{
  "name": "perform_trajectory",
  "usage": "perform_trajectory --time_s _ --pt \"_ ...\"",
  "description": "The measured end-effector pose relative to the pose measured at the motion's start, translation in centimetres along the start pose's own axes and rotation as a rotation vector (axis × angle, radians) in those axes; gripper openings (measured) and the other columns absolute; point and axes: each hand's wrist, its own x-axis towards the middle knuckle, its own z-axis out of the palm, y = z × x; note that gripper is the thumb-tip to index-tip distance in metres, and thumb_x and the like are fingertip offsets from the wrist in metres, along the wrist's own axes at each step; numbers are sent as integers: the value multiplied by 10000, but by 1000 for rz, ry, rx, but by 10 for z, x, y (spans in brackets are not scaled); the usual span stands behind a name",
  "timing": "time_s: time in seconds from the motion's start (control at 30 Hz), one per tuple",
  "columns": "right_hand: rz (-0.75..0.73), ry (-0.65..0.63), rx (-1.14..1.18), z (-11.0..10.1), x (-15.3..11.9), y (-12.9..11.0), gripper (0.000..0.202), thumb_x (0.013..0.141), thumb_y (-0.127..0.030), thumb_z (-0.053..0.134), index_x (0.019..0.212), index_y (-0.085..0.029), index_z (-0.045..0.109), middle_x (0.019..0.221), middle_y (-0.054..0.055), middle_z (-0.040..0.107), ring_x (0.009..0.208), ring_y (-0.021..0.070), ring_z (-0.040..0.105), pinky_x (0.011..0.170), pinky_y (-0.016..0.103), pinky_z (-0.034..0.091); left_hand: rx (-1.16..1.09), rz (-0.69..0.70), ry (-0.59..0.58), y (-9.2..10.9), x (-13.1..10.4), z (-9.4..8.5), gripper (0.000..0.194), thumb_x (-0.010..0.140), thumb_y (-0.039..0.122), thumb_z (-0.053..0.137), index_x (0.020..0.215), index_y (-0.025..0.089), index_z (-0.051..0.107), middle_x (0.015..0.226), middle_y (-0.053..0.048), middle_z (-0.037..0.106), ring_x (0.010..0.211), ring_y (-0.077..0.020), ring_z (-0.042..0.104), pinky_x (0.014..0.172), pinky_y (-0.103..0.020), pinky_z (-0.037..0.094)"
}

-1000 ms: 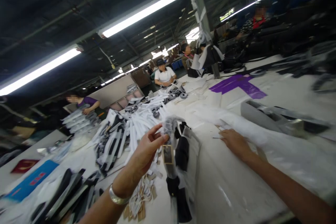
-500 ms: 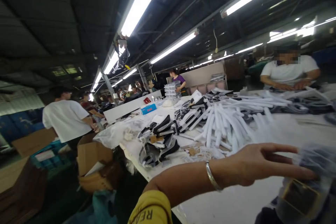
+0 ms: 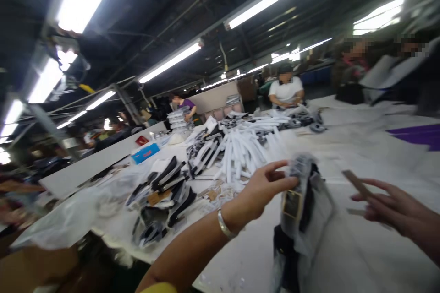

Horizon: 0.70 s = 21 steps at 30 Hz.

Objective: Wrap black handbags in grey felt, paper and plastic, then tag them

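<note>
My left hand [image 3: 259, 190], with a silver bangle at the wrist, has its thumb and fingers closed on the top of a black item in clear plastic wrap [image 3: 300, 215]. A gold-rimmed rectangular buckle [image 3: 292, 203] shows on its near side. The item stands upright over the pale table, its lower end cut off by the frame. To the right, my right hand [image 3: 395, 203] grips a thin flat brown strip [image 3: 357, 183] between thumb and fingers. A paler piece shows below it, too blurred to name. The right hand is apart from the wrapped item.
White tubes [image 3: 240, 149] are heaped mid-table. Nearer left lie black and white straps [image 3: 168, 178] and a coiled band [image 3: 151, 233]. A blue box [image 3: 145, 153] stands behind them. Purple material [image 3: 415, 136] lies at the right. Co-workers sit or stand around the far side.
The view has swung to the right, so the table and wrapped item appear further left. My right hand with the brown strip has come into view. My left hand keeps its hold.
</note>
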Motion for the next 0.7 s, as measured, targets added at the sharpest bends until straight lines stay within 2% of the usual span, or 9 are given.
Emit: perform_trajectory --time_s 0.07,0.1,0.17,0.23,0.4,0.5,0.6,0.7 --pt "102 -132 173 -19 -22 -16 514 818 -711 637 1056 -260 698 922 160 746 667 214 696 538 340 509 -12 17 -2 0 0 0 670 678 378 876 1278 187 646 1039 -70 731 1005 -224 656 949 -333 456" --pt "130 -216 265 -20 -28 -25 520 802 -718 648 986 -236 719 915 165 744 667 224 689 560 354 521 -15 26 -13 1 0 -1 642 703 371 865 1279 193 644 1042 -67 735 1005 -219 658 942 -324 457" --pt "101 -300 284 -15 -33 -39 528 809 -699 656 944 -197 750 856 146 738 678 236 678 611 362 548 -21 44 -31 1 -2 -1 601 739 362 846 1279 196 641 1023 -63 744 999 -214 665 930 -313 460" --pt "41 -314 189 -10 -32 -42 535 813 -692 653 964 -192 773 827 116 731 718 253 678 649 365 559 -17 52 -24 2 -5 -1 596 746 358 843 1280 190 638 1000 -62 750 992 -214 672 926 -314 463" --pt "-89 -309 -96 -2 -26 -29 507 776 -731 644 941 -282 810 1006 65 754 946 321 671 802 376 543 -20 68 6 4 -10 6 628 695 375 878 1242 167 650 998 -71 755 967 -212 683 905 -321 482" --pt "-84 -302 -88 10 -20 -38 525 773 -747 627 963 -294 815 953 53 765 798 285 679 717 353 541 -46 79 -41 6 -10 11 647 668 392 893 1223 160 654 1022 -92 757 960 -210 688 920 -330 483" --pt "-77 -294 7 23 -17 -55 548 772 -725 641 1007 -260 811 861 63 756 623 222 624 588 319 514 -38 84 -67 10 -12 16 630 656 393 900 1193 157 669 1007 -98 760 932 -204 691 906 -329 491" --pt "-15 -270 84 25 -17 -64 563 747 -704 681 1023 -230 808 767 64 732 571 197 578 561 312 497 -22 82 -76 14 -13 14 624 656 394 899 1189 159 676 1003 -97 759 926 -204 692 900 -326 492"
